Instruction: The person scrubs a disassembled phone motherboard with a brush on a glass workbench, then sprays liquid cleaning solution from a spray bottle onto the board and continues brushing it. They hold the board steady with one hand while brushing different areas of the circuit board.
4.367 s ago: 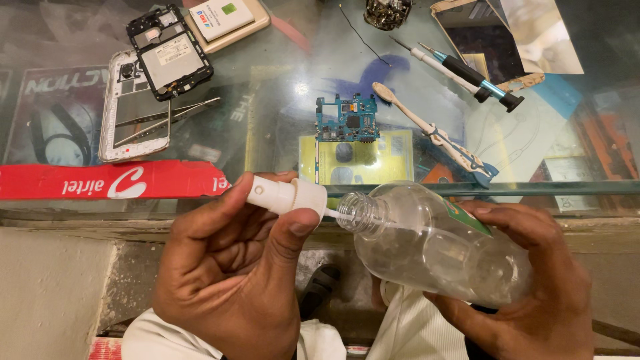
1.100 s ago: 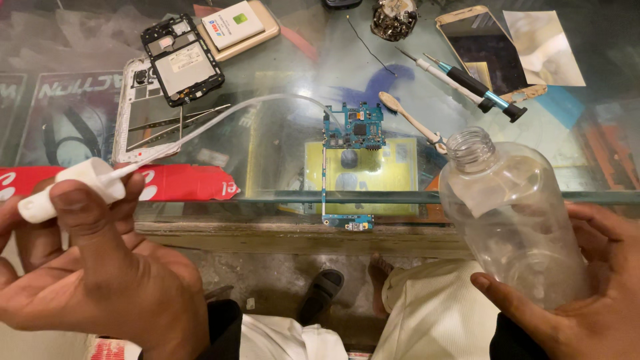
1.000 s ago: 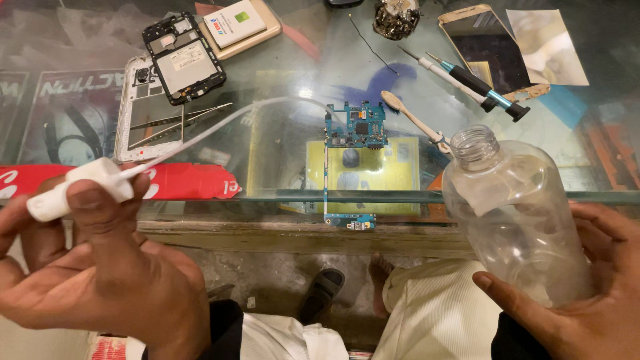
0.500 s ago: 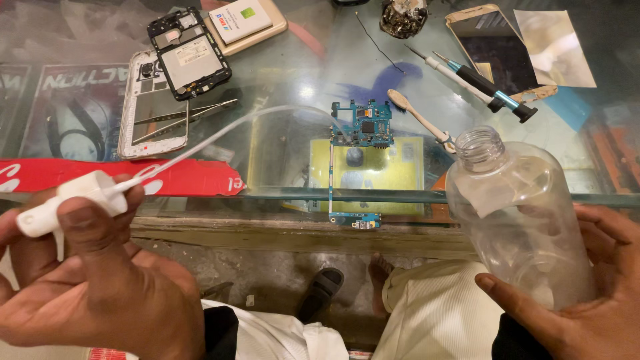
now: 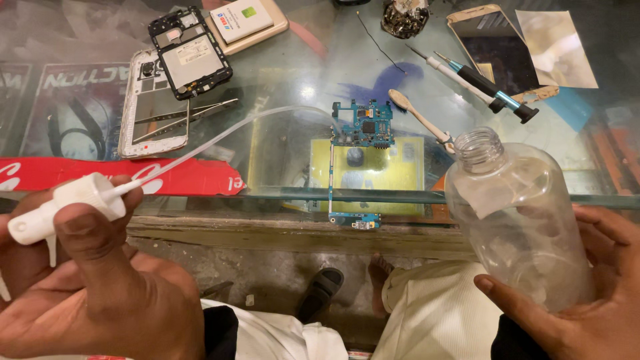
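Note:
My left hand (image 5: 93,280) grips a white spray pump head (image 5: 63,208) at the lower left. Its long clear dip tube (image 5: 220,137) curves up and right over the glass table. My right hand (image 5: 587,293) holds a clear plastic bottle (image 5: 517,217) from below at the lower right. The bottle is uncapped, its threaded neck tilted up toward the table, with a little clear liquid inside. Pump and bottle are well apart.
On the glass table (image 5: 280,80) lie a blue circuit board (image 5: 363,123) with a flex cable, a yellow pad (image 5: 373,170), a toothbrush (image 5: 420,117), screwdrivers (image 5: 480,83), a phone (image 5: 500,50), dismantled phone frames (image 5: 160,87), tweezers (image 5: 183,117) and a battery (image 5: 243,20). A red strip (image 5: 133,177) lines the table's front edge.
The pump head, earlier screwed on the bottle, has been pulled out and carried left with its tube. In the last second both hands have barely moved.

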